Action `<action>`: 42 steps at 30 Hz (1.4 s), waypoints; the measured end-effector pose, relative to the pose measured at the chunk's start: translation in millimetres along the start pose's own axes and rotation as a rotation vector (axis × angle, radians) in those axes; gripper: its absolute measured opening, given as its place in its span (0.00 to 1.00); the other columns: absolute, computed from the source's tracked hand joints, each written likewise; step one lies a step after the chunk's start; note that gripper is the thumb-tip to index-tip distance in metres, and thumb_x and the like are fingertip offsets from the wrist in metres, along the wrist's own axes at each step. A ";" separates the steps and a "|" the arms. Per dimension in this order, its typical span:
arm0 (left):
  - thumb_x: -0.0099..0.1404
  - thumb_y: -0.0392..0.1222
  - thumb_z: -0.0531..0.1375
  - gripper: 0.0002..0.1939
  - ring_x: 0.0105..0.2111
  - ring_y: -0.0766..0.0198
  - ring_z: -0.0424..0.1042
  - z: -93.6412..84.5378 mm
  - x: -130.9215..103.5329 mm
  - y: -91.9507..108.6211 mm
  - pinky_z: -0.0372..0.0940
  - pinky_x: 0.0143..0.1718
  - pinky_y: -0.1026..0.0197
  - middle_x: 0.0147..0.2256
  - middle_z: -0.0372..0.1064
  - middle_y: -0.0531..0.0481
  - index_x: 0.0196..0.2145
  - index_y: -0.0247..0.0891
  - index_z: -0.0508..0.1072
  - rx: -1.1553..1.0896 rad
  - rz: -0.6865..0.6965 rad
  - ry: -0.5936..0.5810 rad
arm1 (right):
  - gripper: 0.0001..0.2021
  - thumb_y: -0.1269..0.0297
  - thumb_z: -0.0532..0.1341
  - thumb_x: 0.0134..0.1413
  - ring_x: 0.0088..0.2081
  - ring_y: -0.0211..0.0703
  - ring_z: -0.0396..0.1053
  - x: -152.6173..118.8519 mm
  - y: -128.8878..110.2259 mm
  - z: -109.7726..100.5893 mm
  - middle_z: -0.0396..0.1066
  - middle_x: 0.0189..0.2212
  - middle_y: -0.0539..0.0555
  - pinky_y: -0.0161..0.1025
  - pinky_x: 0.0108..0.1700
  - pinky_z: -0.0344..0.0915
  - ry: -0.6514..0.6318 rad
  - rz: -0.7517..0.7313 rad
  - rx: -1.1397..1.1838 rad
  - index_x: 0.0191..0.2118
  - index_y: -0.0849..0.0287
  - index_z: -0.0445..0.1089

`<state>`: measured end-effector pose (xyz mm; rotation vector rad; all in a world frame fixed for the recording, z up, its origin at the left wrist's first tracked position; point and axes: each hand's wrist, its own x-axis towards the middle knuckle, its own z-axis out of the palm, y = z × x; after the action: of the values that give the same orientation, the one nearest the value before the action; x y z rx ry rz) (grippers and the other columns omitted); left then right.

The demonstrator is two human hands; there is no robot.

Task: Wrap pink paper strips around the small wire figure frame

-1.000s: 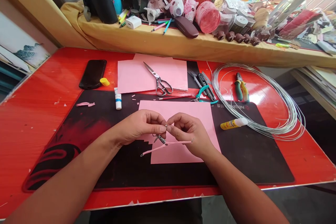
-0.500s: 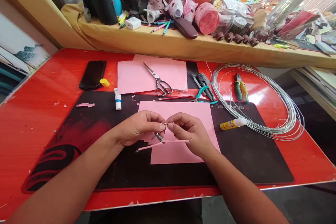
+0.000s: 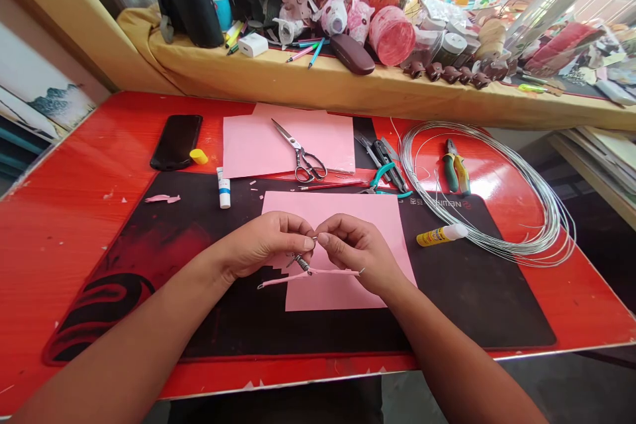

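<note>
Over a pink paper sheet, my left hand is closed on a small wire figure. The figure has a coiled grey wire middle and two pink-wrapped limbs with bare wire loops at their ends; one limb points left, the other right. My right hand pinches a short end of the same figure between thumb and forefinger, almost touching my left fingertips. The part between the fingertips is mostly hidden.
Scissors lie on pink sheets behind the hands. Teal pliers, a cutter, a wire coil, green-yellow pliers, a glue stick, a white tube and a phone surround the black mat.
Both hands stay almost where they were, fingertips still together. The wire figure has shifted very slightly downward. Nothing else has visibly moved.
</note>
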<state>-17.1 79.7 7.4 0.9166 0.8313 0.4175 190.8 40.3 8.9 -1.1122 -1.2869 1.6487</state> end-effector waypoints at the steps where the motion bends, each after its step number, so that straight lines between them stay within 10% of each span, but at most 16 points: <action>1: 0.53 0.42 0.72 0.08 0.26 0.65 0.71 0.6 -0.2 0.1 0.65 0.32 0.62 0.27 0.76 0.49 0.30 0.36 0.81 0.016 0.003 0.004 | 0.15 0.50 0.70 0.60 0.23 0.34 0.54 0.0 0.4 0.4 0.64 0.24 0.47 0.35 0.25 0.51 0.004 -0.002 -0.010 0.37 0.58 0.75; 42: 0.59 0.56 0.72 0.19 0.34 0.58 0.78 18.2 2.6 0.6 0.71 0.38 0.58 0.31 0.79 0.47 0.32 0.36 0.79 0.251 0.235 0.248 | 0.15 0.51 0.69 0.61 0.21 0.34 0.56 3.5 5.7 3.4 0.70 0.25 0.46 0.33 0.24 0.52 0.077 -0.006 0.040 0.43 0.56 0.71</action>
<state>-1.3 72.1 12.8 1.2183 1.0215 0.6506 186.2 41.2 3.1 -1.1354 -1.2018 1.6053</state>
